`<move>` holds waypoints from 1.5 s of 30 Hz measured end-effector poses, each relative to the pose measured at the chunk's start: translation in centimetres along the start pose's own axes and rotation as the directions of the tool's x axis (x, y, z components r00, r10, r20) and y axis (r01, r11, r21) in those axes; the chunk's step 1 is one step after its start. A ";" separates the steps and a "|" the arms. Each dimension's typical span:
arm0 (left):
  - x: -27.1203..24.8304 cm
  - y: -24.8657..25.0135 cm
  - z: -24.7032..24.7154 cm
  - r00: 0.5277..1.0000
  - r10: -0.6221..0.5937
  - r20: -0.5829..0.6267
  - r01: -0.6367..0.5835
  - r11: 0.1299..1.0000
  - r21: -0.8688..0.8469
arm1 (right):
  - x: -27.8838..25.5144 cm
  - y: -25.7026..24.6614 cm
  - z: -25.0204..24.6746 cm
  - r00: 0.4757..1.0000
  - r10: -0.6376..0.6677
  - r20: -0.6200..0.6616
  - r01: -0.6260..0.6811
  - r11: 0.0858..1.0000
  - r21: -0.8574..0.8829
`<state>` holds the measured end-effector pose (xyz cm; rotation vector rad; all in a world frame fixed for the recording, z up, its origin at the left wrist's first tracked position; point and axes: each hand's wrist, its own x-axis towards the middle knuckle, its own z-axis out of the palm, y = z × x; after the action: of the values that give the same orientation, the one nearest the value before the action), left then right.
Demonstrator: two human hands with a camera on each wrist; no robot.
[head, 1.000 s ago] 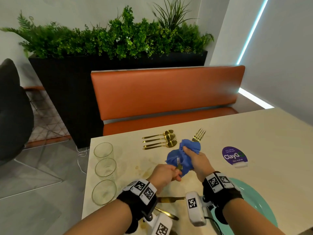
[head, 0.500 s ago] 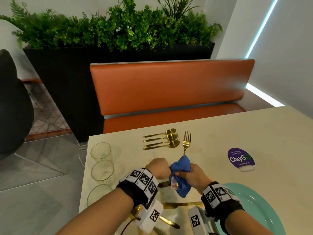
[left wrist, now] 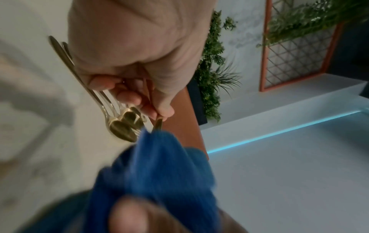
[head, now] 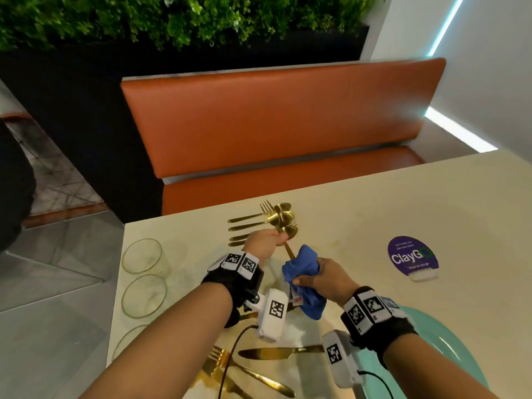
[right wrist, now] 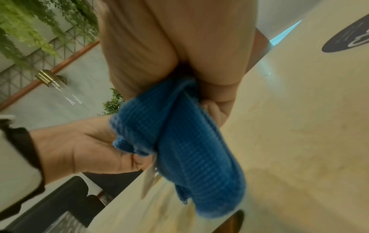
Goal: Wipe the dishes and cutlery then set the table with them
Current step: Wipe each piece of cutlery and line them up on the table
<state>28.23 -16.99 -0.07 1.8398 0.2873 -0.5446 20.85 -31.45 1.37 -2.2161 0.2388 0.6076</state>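
Holding a gold fork [head: 288, 249] by its handle, our left hand [head: 260, 245] is pinching the metal between curled fingers and thumb, the tines pointing up and away over the cutlery lying at the far side of the table [head: 359, 214]. We are gripping a blue cloth [head: 303, 279] in our right hand [head: 324, 279], fingers curled tight round the bunched fabric, and the cloth is wrapping the lower end of the fork's handle, so the two hands are sitting just beside each other above the tabletop. In the left wrist view we are seeing the handle disappearing into the cloth's folds. Behind the left hand, gold spoons [head: 280, 217] are lying side by side with their bowls towards the right, and another fork [head: 266, 207] is lying at the back of that group. Three clear glasses [head: 141, 256] are standing in a row along the table's left edge. Nearer to us, a gold knife [head: 276, 352] is lying flat on the table, with more gold cutlery [head: 230, 372] beside it under our left forearm. We are seeing a teal plate [head: 449, 349] under our right wrist and a purple sticker [head: 410, 256] on the table farther to the right.
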 end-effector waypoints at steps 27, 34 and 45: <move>-5.1 -5.7 -2.2 0.934 0.163 0.319 -0.355 0.543 0.761 | -5.8 6.3 -2.5 0.914 0.235 -0.330 -0.127 0.939 0.318; -11.7 -11.6 -2.5 0.863 -0.003 0.506 -0.482 0.297 0.824 | -9.6 4.8 2.0 0.946 0.238 -0.219 -0.122 0.891 0.438; -12.8 -10.2 -2.5 0.893 0.076 0.443 -0.437 0.379 0.816 | -15.3 5.7 4.7 0.922 0.271 -0.276 -0.124 0.883 0.452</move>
<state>13.11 -10.31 -1.47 2.7166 -0.7201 -0.8770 3.87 -32.12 2.60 -1.8598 0.7174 0.2467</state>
